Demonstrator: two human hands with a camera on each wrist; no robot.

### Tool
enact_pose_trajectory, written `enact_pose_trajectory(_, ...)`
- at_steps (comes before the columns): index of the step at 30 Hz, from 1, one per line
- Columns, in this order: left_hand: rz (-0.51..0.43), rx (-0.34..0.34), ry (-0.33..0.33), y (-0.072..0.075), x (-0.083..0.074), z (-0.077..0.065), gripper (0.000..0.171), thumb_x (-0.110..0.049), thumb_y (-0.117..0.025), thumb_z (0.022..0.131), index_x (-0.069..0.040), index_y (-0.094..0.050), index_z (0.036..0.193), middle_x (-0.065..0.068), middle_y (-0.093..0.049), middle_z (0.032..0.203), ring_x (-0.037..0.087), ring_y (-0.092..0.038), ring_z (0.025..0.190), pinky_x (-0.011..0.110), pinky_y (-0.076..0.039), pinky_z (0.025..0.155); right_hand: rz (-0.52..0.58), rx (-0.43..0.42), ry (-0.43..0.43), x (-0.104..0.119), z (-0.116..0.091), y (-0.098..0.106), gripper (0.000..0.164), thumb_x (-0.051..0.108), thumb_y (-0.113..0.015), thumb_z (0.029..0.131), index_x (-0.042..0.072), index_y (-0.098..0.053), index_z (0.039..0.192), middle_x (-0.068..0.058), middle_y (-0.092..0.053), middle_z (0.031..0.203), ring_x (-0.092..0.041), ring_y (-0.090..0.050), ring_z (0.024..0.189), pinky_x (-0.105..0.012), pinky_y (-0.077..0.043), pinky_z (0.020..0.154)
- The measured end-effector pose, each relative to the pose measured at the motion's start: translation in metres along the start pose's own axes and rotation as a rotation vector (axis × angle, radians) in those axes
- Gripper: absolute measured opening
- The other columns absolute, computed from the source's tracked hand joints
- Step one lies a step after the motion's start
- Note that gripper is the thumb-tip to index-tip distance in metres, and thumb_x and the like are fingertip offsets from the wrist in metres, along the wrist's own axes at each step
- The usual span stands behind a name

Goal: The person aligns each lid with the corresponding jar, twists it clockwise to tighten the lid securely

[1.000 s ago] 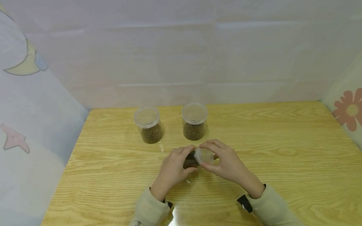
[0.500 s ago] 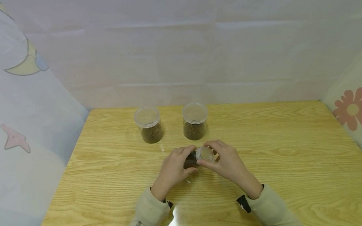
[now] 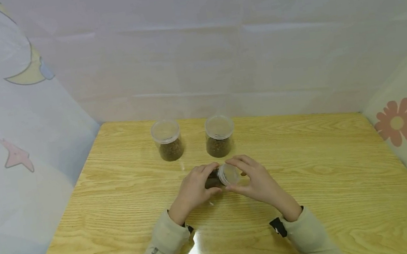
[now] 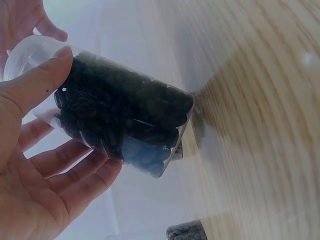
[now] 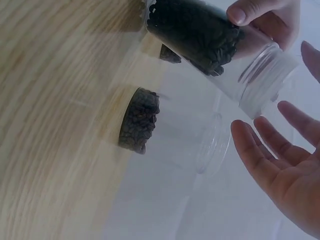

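Note:
A clear plastic jar [image 3: 212, 179], partly filled with dark bean-like pieces, is tilted in front of the person, its lid end toward the right. My left hand [image 3: 193, 188] grips the jar's body, thumb on one side and fingers on the other, as the left wrist view shows. Around the clear screw lid [image 5: 270, 82] are the spread fingers of my right hand [image 3: 257, 182]. In the right wrist view these fingers are slightly bent, with the fingertips just off the lid's edge. The jar's lower end [image 4: 170, 135] is close over the tabletop.
Two similar lidded jars with dark contents, a left one [image 3: 169, 142] and a right one [image 3: 218, 138], stand upright beyond the hands on the wooden table [image 3: 314, 189]. A pale cloth backdrop [image 3: 195, 67] rises behind the table and along its sides.
My right hand's fingers have shifted around the lid and now stand looser and wider about it. The left hand keeps its grip on the jar, almost unmoved. The other two jars stay put.

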State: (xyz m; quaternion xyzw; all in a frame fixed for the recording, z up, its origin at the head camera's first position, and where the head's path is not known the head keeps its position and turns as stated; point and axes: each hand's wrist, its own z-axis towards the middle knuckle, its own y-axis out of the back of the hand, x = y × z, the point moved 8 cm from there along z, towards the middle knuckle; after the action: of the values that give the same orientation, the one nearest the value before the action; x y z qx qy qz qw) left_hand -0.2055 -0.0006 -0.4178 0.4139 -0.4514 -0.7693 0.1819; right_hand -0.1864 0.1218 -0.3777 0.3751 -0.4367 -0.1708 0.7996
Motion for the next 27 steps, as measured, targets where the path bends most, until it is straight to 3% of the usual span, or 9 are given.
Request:
enact_pose_trajectory(5,-0.006,-0.012,-0.022,0.0026,-0.0021,0.0014,0.068,-0.025,-0.08,0.068,-0.01,-0.049,0.126,0.012,-0.059,0.115,0.029,-0.057,0.101,0.039,-0.049,0.082,0.024,0.039,0.048,0.0039,0.0016,0.0019,0.056,0.014,-0.077,0.073,0.003,-0.054,0.123,-0.013,-0.05,0.12,-0.027,-0.053,0.102,-0.039,-0.052,0.07)
enact_pose_trajectory(13,-0.002,-0.026,-0.029,0.0047,-0.0031,0.0005,0.068,-0.024,-0.08,0.068,-0.007,-0.049,0.126,0.013,-0.06,0.113,0.029,-0.058,0.099,0.039,-0.05,0.081,-0.03,0.047,0.089,0.0062,0.0047,-0.0007,0.053,0.01,-0.077,0.072,0.002,-0.055,0.12,-0.011,-0.052,0.114,-0.021,-0.054,0.086,-0.027,-0.05,0.063)
enact_pose_trajectory(27,0.013,-0.063,-0.058,0.0023,-0.0075,-0.0031,0.068,-0.021,-0.082,0.065,-0.006,-0.05,0.124,0.014,-0.06,0.111,0.03,-0.058,0.098,0.04,-0.051,0.08,-0.005,0.084,0.004,0.0022,0.0021,-0.0048,0.053,0.01,-0.077,0.073,0.003,-0.054,0.121,-0.013,-0.052,0.114,-0.028,-0.056,0.091,-0.028,-0.053,0.064)
